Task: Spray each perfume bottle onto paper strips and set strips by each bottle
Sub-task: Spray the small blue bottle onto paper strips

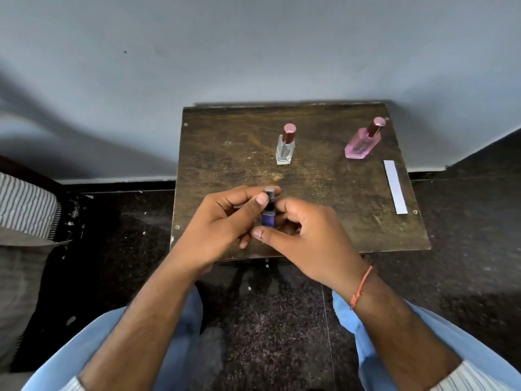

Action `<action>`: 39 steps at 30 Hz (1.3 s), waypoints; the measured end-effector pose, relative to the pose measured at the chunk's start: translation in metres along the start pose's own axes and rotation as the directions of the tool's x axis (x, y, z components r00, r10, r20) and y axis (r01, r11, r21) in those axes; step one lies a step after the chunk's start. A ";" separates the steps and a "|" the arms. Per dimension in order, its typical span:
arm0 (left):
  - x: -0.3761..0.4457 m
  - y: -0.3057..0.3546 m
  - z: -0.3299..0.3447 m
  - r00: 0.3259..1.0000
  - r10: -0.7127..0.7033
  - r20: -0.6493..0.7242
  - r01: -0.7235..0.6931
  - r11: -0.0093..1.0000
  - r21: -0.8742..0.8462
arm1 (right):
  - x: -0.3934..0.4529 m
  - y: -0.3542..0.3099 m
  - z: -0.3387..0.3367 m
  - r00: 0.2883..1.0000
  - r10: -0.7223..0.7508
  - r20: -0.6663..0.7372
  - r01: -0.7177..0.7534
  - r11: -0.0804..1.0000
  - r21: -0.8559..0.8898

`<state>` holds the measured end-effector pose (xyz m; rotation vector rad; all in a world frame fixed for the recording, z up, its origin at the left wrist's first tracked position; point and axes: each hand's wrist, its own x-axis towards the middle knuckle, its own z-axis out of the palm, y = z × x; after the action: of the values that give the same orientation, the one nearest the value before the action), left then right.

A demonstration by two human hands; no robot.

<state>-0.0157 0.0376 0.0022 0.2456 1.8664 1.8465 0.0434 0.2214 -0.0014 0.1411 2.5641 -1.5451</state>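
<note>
A small purple perfume bottle [268, 217] is held upright over the near part of the dark wooden table [225, 165]. My right hand [310, 238] grips its body from the right. My left hand [222, 221] pinches its dark cap [269, 193] between thumb and fingers. A clear bottle with a maroon cap [285, 146] stands at the table's middle back. A pink bottle with a maroon cap [363, 141] stands at the back right. White paper strips [395, 187] lie along the right edge, in front of the pink bottle.
The table stands against a grey wall [253, 52] on a dark speckled floor [282, 320]. A striped fabric item [25, 204] lies at the left. My knees in light blue trousers [98, 348] are below the table's near edge.
</note>
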 end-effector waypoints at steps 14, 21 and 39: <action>0.023 -0.005 0.030 0.989 0.046 -0.139 -0.061 0.993 -0.105 | 0.007 0.008 -0.035 1.000 -0.004 -0.025 0.003 1.000 -0.019; 0.021 -0.005 0.029 0.988 -0.079 -0.135 0.041 0.964 -0.264 | 0.008 0.001 -0.035 0.994 0.069 0.090 -0.087 0.973 0.215; 0.020 0.000 0.004 0.968 -0.145 -0.204 0.047 0.906 -0.420 | 0.012 -0.009 -0.018 0.977 0.126 0.171 -0.150 0.979 0.138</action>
<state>-0.0311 0.0503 -0.0022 -0.2158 1.5390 2.2174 0.0284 0.2336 0.0124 0.1986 2.2647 -1.6244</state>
